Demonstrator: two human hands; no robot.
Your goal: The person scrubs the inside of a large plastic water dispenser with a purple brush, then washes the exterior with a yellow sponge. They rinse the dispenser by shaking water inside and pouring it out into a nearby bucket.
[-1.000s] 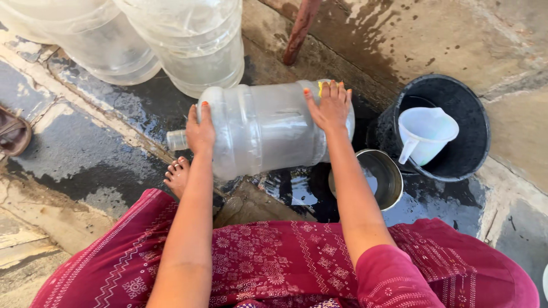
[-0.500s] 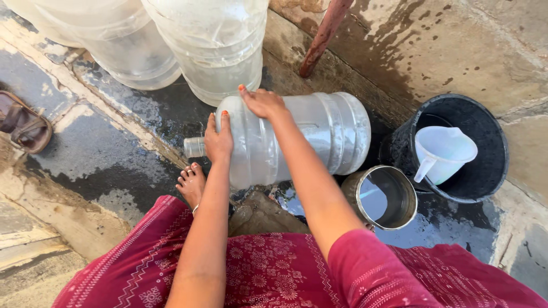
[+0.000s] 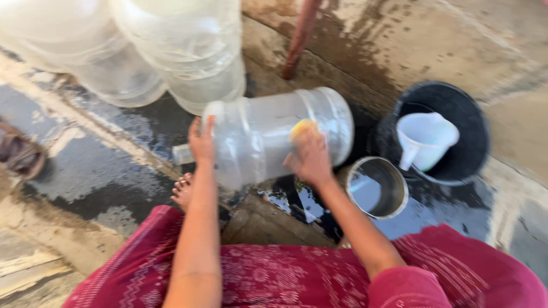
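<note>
Two bare hands are working on a large clear water jug (image 3: 268, 134) that is lying on its side on the wet stone floor (image 3: 103, 171), its narrow neck pointing toward the person's left and its ribbed base toward the black bucket (image 3: 468, 154). The left hand (image 3: 201, 142) is reaching straight forward on an extended forearm, its palm lying flat against the jug's shoulder near the neck, fingers held together and pointing away from the body; it is bracing rather than gripping. The right hand (image 3: 311, 157) is coming in on a forearm angled up from the lower right, wrist slightly bent, fingers curled and pressing a yellow sponge (image 3: 302, 128) against the jug's side. Motion blur is softening the fingers, so how tightly they are closing on the sponge cannot be told.

Just beside the right wrist a steel pot (image 3: 377, 187) is standing upright with water in it. Beyond it, a white plastic jug (image 3: 425, 138) is sitting tilted inside the black bucket. More clear jugs (image 3: 171, 51) are standing behind the one being handled. A bare foot (image 3: 184, 193) is showing under the left forearm, and red patterned cloth (image 3: 285, 274) is covering the lap.
</note>
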